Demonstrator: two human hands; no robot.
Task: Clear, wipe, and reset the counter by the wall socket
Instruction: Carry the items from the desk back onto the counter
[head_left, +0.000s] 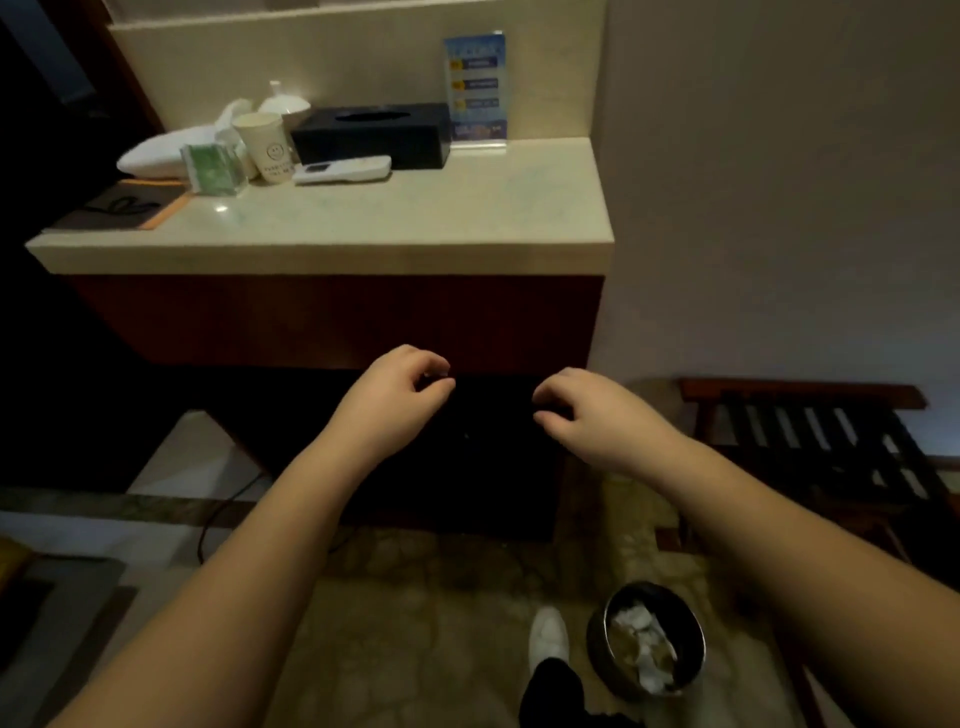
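Head view. Pale marble counter (415, 218) against a tiled backsplash, right end meeting the wall. Everything sits along the back edge and the left half; the front right part is bare stone.

Back edge, right to left: blue acrylic sign (475, 88) standing upright; black tissue box (371, 135) just beside it; white remote (343, 170) lying flat in front of the box; paper cup (265, 145) upright, near the remote's left end; white lidded dish (283, 104) behind the cup. Green sachets in a clear holder (213, 169) left of the cup. White folded cloth or bag (166, 150) behind them, type unclear. Dark tray with orange rim (119, 205) at the left end.

Left hand (395, 395) and right hand (587, 415) both held below the counter's front edge, in front of the dark cabinet. Fingers curled, thumb and fingertips nearly meeting; nothing visibly held.

Floor: metal bin (647, 636) with crumpled tissue inside, white shoe (548, 636) just beside it. Slatted wooden rack (810, 431) at right.
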